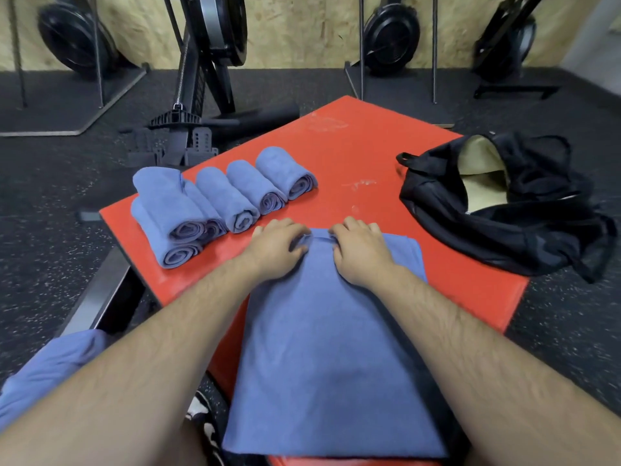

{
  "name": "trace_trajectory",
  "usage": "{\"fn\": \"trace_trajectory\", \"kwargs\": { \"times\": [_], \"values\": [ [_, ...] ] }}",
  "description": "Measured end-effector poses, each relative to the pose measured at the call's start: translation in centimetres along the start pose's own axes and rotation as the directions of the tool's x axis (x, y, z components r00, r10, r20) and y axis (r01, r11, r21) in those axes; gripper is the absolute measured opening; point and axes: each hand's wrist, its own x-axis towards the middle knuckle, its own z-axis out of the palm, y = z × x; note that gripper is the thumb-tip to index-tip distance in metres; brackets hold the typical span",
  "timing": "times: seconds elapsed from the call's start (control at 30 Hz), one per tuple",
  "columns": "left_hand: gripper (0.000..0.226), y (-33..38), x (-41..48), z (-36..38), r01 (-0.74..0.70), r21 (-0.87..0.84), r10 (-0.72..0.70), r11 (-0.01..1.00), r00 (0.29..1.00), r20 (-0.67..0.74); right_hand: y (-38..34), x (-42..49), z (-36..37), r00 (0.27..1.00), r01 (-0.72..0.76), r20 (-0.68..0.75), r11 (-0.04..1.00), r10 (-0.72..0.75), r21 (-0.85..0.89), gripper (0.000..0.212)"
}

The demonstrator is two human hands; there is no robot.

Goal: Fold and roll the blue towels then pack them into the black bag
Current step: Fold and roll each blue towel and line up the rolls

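rolled blue towels [218,203] are lying in a row at the left of the red desk [369,156]. left hand [277,245] and right hand [361,253] are both pinching the far edge of the folded blue towel [332,348], starting its roll; i am judging a tight, even first turn matters most. black bag [524,210] is gaping open at right.

- I see a blue towel [329,348] lying flat, its far edge curled.
- The rolled towels [221,203] lie in a row on the left.
- The black bag [504,213] gapes open on the right.
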Motion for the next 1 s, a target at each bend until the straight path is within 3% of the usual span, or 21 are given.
{"fn": "trace_trajectory", "kwargs": {
  "times": [0.27, 0.4, 0.5, 0.7, 1.0],
  "values": [
    [0.023, 0.0, 0.9, 0.4, 0.074, 0.011, -0.074, 0.997, 0.997, -0.011, 3.2, -0.8, -1.6, 0.993, -0.108, 0.057, 0.994, 0.107, 0.014, 0.017],
    [0.013, -0.4, 1.1, -0.3, 0.132, 0.014, -0.132, 0.991, 0.991, -0.027, 6.9, -2.2, -2.7, 0.976, -0.18, 0.125, 0.984, 0.177, 0.015, 0.02],
    [0.015, -1.4, 1.0, -0.9, 0.178, -0.017, -0.178, 0.984, 0.984, -0.009, 9.5, -3.4, -3.0, 0.966, -0.24, 0.131, 0.964, 0.225, 0.116, 0.027],
    [0.001, -3.4, 0.7, -1.6, 0.23, -0.103, -0.227, 0.968, 0.973, 0.035, 11.6, -4.9, -3.4, 0.932, -0.349, 0.062, 0.842, 0.356, 0.41, 0.02],
    [0.016, -3.0, 1.0, -1.1, 0.247, -0.196, -0.28, 0.949, 0.947, -0.159, 11.3, -3.8, -2.7, 0.87, -0.463, 0.026, 0.8, 0.492, 0.381, 0.027]
  ]
}}
